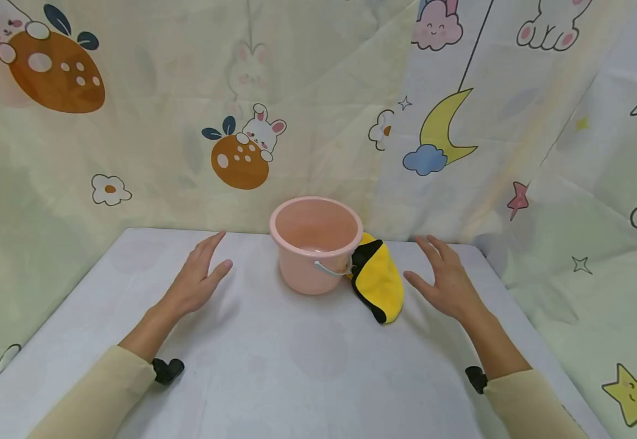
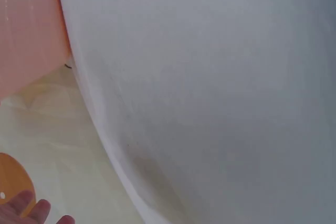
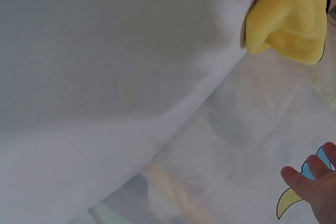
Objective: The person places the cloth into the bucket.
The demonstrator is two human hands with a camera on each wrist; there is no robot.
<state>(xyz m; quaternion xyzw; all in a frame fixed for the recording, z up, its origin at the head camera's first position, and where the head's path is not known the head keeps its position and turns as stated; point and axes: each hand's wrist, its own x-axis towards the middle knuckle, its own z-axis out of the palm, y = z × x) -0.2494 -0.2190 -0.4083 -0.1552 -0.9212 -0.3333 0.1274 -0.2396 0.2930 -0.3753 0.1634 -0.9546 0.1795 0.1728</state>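
Note:
A pink plastic bucket [image 1: 302, 268] stands upright near the table's back edge, its pale wire handle [image 1: 331, 270] hanging down at the front right. Against its right side leans a folded yellow and black cloth [image 1: 381, 283]. The left hand [image 1: 194, 280], fingers extended and thumb apart, hovers left of the bucket and holds nothing. To the right of the cloth, the right hand [image 1: 444, 277] is likewise spread and bare. In the left wrist view the bucket [image 2: 31, 35] is partly cut off; the right wrist view has the yellow cloth [image 3: 289, 17] at its top right.
A white-covered table [image 1: 296, 372] lies beneath both hands. Behind it hangs a pale curtain [image 1: 318, 79] printed with rabbits, a moon and stars, which continues along both sides. Each wrist wears a black band with a small dark piece [image 1: 168, 371].

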